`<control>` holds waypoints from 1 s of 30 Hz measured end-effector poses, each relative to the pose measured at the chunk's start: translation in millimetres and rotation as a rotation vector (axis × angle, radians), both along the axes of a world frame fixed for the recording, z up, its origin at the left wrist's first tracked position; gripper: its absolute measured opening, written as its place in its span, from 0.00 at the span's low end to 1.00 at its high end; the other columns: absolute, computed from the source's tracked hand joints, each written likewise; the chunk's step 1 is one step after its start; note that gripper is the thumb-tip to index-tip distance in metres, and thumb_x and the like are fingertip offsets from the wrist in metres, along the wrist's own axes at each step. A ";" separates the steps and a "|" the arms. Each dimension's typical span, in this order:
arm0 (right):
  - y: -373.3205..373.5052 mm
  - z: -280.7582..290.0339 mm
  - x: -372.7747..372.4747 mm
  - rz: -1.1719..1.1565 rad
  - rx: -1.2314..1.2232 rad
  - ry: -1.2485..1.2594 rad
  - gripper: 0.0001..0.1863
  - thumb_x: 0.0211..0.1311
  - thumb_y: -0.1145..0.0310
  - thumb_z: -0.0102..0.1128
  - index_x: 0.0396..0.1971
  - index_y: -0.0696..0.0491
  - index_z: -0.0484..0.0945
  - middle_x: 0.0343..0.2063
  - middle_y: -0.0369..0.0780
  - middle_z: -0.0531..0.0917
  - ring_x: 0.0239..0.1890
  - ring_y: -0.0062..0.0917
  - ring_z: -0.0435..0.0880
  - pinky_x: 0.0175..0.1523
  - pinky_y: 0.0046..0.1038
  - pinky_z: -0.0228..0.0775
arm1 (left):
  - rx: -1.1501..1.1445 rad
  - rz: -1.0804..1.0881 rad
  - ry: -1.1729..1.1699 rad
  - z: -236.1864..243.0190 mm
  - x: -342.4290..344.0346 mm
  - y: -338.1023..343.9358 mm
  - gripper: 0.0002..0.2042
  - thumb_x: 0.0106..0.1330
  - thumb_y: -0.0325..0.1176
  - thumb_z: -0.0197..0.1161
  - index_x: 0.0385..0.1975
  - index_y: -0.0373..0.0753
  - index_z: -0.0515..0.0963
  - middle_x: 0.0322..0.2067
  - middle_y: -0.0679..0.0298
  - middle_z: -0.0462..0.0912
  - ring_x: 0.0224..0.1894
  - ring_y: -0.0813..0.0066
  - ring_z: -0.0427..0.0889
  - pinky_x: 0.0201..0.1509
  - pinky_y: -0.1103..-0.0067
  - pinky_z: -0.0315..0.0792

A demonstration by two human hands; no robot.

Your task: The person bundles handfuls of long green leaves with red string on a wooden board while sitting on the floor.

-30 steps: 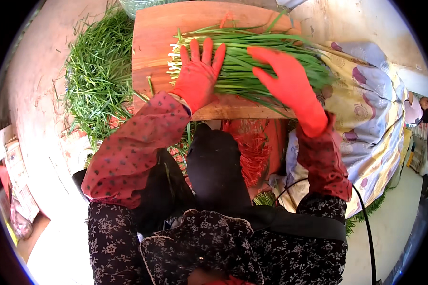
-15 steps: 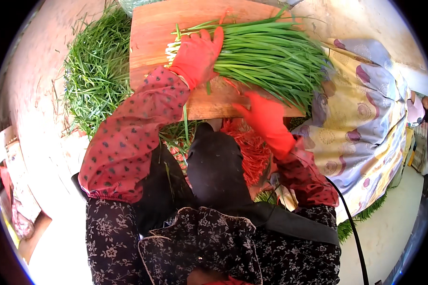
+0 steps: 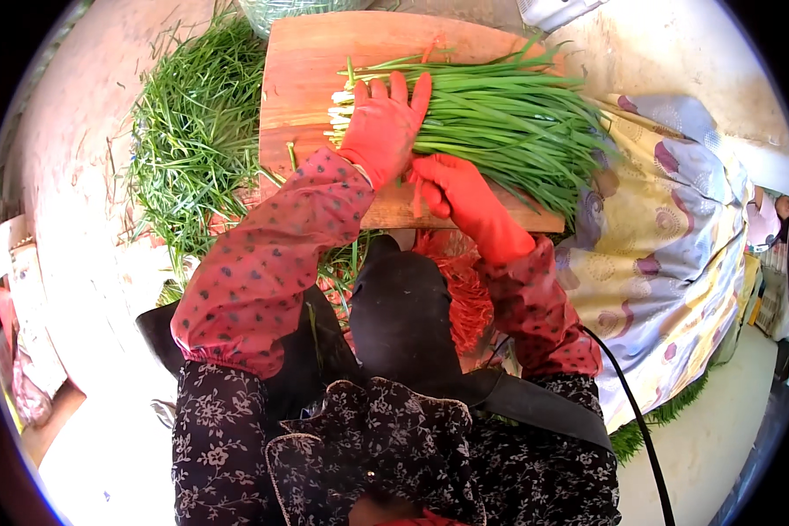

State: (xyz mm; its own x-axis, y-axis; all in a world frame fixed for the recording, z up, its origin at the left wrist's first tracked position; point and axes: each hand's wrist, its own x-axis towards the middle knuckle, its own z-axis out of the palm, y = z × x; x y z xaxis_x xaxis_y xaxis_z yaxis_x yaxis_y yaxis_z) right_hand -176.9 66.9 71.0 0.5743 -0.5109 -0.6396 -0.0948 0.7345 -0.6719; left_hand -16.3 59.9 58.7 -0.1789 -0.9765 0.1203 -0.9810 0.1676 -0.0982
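A thick bundle of long green garlic chives [image 3: 508, 110] lies across a wooden board [image 3: 302, 96], white stem ends to the left, leaf tips to the right. My left hand [image 3: 381, 131], in a red rubber glove, rests flat on the bundle near the stem ends with its fingers spread. Just below and to its right, my right hand [image 3: 460, 193], gloved alike, pinches a red tie [image 3: 417, 200] at the bundle's near side. The far part of that tie [image 3: 430, 46] shows beyond the chives; its middle is hidden under them.
Loose green leaves [image 3: 197, 131] are heaped left of the board. Under its near edge hang many red ties [image 3: 465, 298], by my knees. A patterned cloth [image 3: 666, 210] covers something at the right, with more greens [image 3: 666, 416] below. A black cable [image 3: 627, 368] runs past my right sleeve.
My right hand has moved up and left to the bundle's near side and closed its fingers on the red tie. My left hand stays flat on the chives. The view has shifted slightly.
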 end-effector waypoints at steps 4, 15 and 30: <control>10.0 22.8 -14.6 -0.026 -0.326 0.215 0.11 0.63 0.62 0.52 0.35 0.55 0.77 0.16 0.36 0.76 0.13 0.18 0.68 0.20 0.20 0.58 | 0.046 0.017 0.060 2.8 6.0 -0.5 0.45 0.43 0.42 0.68 0.63 0.36 0.56 0.47 0.51 0.70 0.45 0.56 0.73 0.52 0.61 0.66; 19.3 -32.8 12.2 -0.137 -1.333 0.474 0.13 0.59 0.67 0.58 0.44 0.48 0.79 0.31 0.40 0.83 0.31 0.30 0.82 0.36 0.27 0.72 | 0.063 0.011 0.053 6.6 3.6 -4.6 0.45 0.41 0.43 0.69 0.63 0.36 0.57 0.45 0.53 0.72 0.44 0.57 0.74 0.48 0.65 0.67; 17.5 -27.3 8.4 -0.071 -1.339 0.377 0.15 0.56 0.75 0.58 0.45 0.53 0.77 0.31 0.41 0.83 0.31 0.29 0.83 0.35 0.27 0.73 | 0.061 0.018 0.026 4.3 4.6 -5.5 0.46 0.39 0.43 0.69 0.62 0.35 0.57 0.43 0.53 0.72 0.42 0.58 0.74 0.46 0.66 0.68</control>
